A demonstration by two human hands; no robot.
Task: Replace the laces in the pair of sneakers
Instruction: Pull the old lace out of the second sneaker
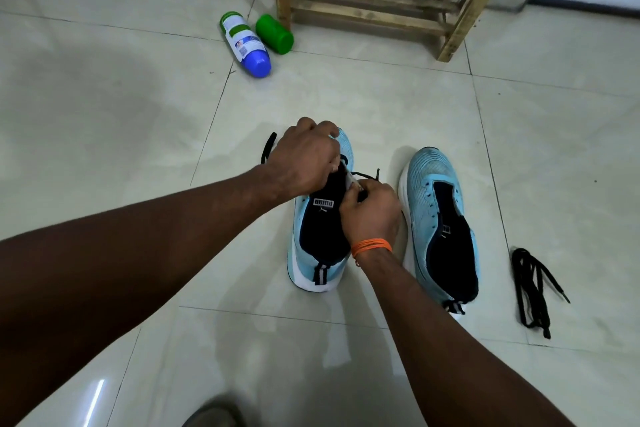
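Observation:
Two light blue sneakers with dark tongues stand side by side on the tiled floor, toes pointing away. My left hand (304,159) grips the front of the left sneaker (318,239) over its eyelets. My right hand (370,211) pinches a black lace (367,177) at that shoe's right eyelet row; another stretch of this lace trails out past the left hand. The right sneaker (440,218) has no lace in it. A second black lace (530,288) lies bundled on the floor to its right.
A white bottle with a blue cap (244,42) and a green container (275,33) lie on the floor farther back. A wooden stool frame (374,0) stands behind them by the wall. A dark object (214,414) shows at the bottom edge.

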